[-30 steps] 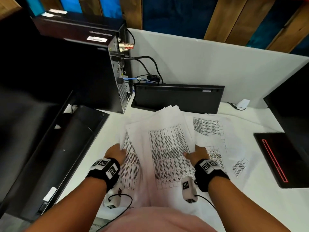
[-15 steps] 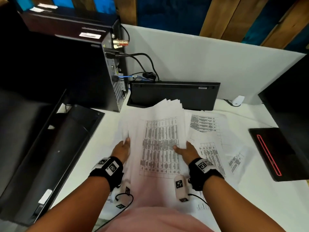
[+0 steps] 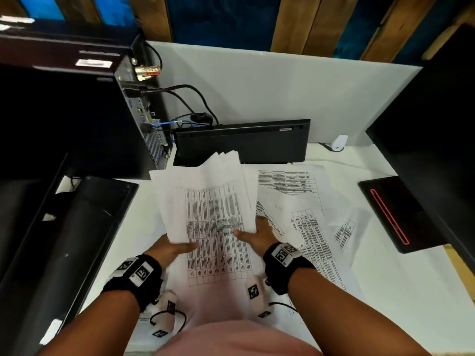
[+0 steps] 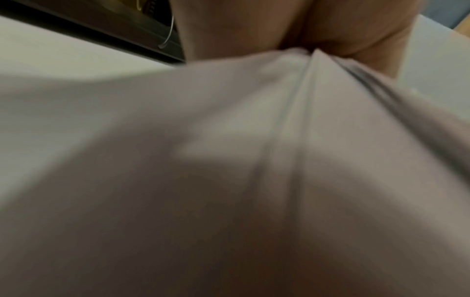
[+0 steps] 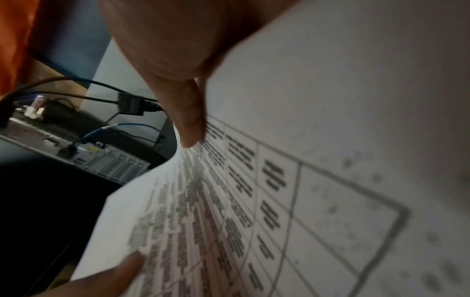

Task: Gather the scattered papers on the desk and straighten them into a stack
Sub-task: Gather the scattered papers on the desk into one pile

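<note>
The fingers of both the left hand and the right hand lie hidden under the sheaf of papers. The left wrist view is blurred paper (print unreadable everywhere). The monitor is cut off at the right edge.

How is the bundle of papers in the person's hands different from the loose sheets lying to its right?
The bundle is gripped on both sides, by the left hand and the right hand; the loose sheets lie untouched on the desk. The bundle is lifted and curved, the loose sheets flat. The bundle is roughly gathered, the loose sheets fanned apart. Both are white with printed tables.
</note>
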